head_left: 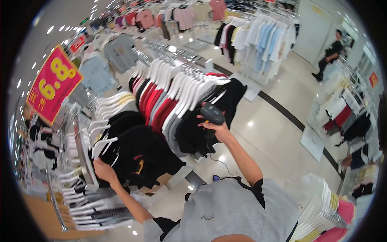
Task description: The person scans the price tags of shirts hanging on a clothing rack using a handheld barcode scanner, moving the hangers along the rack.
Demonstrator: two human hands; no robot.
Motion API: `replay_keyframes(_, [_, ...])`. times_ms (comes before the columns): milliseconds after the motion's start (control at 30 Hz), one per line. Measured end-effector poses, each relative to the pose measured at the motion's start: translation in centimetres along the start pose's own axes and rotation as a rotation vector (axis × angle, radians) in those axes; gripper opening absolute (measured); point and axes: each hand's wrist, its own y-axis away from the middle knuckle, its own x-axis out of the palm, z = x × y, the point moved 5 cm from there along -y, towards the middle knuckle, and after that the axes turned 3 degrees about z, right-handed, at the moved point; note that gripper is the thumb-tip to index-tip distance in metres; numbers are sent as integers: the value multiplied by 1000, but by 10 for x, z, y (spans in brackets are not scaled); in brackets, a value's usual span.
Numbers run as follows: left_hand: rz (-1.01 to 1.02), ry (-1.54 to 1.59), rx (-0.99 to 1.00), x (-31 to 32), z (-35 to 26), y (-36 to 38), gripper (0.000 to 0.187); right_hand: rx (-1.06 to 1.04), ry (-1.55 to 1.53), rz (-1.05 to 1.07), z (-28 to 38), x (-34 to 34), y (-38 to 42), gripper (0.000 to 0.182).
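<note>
In my right hand [217, 130] is a dark handheld barcode scanner [213, 113], with the fingers wrapped round its grip. A thin cable hangs down below it toward the floor. The scanner is in front of a row of hung clothes, nearest a black garment [189, 131] at the row's near end. My left hand [105, 170] is closed at the shoulder of a black T-shirt [139, 151] with a small coloured print. That shirt hangs on a white hanger [104, 146], and my fingertips are partly hidden against it.
A pink price sign [55, 84] reading 6.8 stands above the rack at left. Red, grey and black clothes [155, 103] fill the middle rack. White hangers [92, 209] crowd a lower rail. More clothes [316, 213] are at lower right. A person [331, 52] is at the far right.
</note>
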Motion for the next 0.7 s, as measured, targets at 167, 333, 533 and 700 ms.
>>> replay_keyframes(167, [23, 115, 19, 7, 1, -5, 33, 32, 32, 19, -8, -8, -8, 67])
replay_keyframes(333, [-154, 90, 125, -13, -31, 4, 33, -1, -53, 1, 5, 7, -17, 45])
replay_keyframes(533, [-170, 309, 110, -41, -103, 68, 31, 40, -64, 12, -2, 15, -27, 41])
replay_keyframes(700, [64, 659, 241, -51, -193, 123, 22, -16, -1, -27, 10, 26, -25, 38])
